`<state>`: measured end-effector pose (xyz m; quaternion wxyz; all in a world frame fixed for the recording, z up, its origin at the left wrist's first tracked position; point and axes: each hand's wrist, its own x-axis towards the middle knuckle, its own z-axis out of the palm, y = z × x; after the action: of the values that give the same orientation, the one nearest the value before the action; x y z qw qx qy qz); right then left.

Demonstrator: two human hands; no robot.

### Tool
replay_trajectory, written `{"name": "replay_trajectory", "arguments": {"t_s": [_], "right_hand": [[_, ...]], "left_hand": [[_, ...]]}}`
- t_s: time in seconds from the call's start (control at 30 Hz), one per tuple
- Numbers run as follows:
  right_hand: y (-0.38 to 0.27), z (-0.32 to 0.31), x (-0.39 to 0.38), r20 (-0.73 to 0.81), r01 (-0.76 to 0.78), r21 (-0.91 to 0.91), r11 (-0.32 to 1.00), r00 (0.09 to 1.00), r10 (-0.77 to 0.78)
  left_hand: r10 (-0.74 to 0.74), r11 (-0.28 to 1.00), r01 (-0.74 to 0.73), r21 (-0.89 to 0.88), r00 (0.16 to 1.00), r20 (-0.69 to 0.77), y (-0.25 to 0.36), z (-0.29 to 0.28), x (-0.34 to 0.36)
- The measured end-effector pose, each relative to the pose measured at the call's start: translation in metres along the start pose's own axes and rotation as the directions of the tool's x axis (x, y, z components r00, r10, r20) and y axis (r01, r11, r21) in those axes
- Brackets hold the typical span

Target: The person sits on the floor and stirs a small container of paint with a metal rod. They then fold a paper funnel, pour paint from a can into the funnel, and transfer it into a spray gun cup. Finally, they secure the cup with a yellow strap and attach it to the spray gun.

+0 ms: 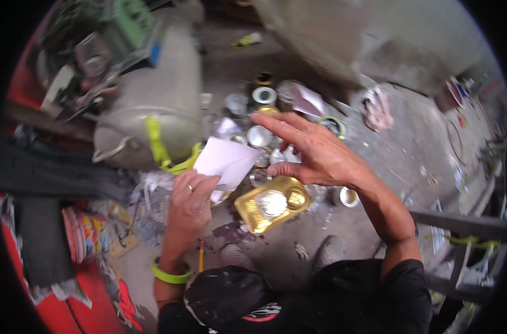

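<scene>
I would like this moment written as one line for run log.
left hand: holding folded pale paper | right hand: open, nothing held | nearby: gold-coloured rectangular object

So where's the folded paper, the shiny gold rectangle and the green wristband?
Folded paper (221, 160): head view, on its pale flat face.
Gold rectangle (291, 208): head view, beside its bright round patch.
Green wristband (171, 277): head view, on its lower band.

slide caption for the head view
Left hand holds pale folded paper; open right hand hovers nearby above cluttered floor.
</scene>
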<state>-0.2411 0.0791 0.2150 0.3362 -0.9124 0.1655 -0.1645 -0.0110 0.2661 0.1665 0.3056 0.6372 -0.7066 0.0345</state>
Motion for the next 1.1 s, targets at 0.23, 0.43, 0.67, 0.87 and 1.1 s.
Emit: {"name": "replay_trajectory", "arguments": {"t_s": [0.23, 0.43, 0.67, 0.87, 1.1], "right_hand": [[0.017, -0.065, -0.112, -0.068, -0.082, -0.008, 0.997, 0.994, 0.081], [0.048, -0.037, -0.224, -0.370, -0.309, 0.332, 0.891, 0.826, 0.425], [0.079, 0.050, -0.349, -0.132, -0.396, 0.838, 0.376, 0.521, 0.843], [0.071, 0.096, -0.401, -0.085, -0.547, 0.801, 0.243, 0.298, 0.951], [0.080, 0.090, -0.403, -0.199, -0.492, 0.793, 0.359, 0.348, 0.916]], "left_hand": [[0.493, 0.866, -0.468, -0.178, 0.857, 0.147, 0.108, 0.024, 0.132], [0.540, 0.774, -0.463, -0.432, 0.839, 0.068, 0.201, 0.110, 0.163], [0.237, 0.649, 0.017, -0.761, 0.945, 0.223, 0.257, 0.231, 0.064], [-0.052, 0.702, 0.403, -0.587, 0.851, 0.522, 0.262, 0.321, -0.010], [0.160, 0.602, 0.581, -0.548, 0.585, 0.795, 0.260, 0.320, 0.010]]}}
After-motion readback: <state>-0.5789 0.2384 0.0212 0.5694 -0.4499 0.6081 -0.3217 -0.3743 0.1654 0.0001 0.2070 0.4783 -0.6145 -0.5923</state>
